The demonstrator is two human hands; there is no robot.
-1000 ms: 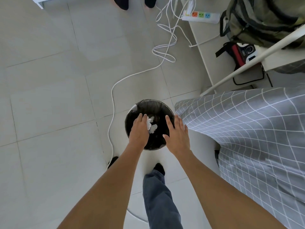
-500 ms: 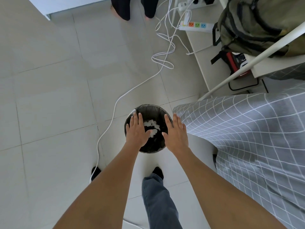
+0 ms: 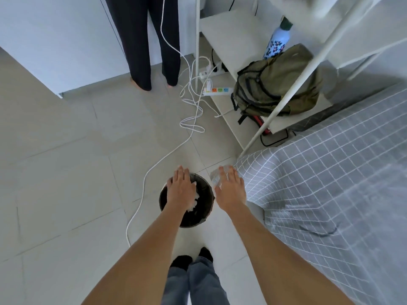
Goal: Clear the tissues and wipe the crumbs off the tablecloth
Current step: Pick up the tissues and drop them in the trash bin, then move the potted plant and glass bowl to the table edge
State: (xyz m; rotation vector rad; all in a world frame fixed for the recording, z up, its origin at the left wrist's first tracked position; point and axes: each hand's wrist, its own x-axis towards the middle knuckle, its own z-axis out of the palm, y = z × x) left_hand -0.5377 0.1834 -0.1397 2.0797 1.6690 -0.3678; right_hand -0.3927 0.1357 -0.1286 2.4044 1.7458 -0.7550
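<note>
While left hand [image 3: 181, 190] spreads flat over bin [image 3: 206, 214], tissues [image 3: 195, 200] inside

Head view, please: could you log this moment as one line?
left hand over bin | tissues in bin | right hand beside tablecloth

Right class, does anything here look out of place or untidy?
Yes. A white cable trails in loose loops across the floor, passing beside the bin near the person's feet: a trip hazard. The tablecloth looks rumpled.
</note>
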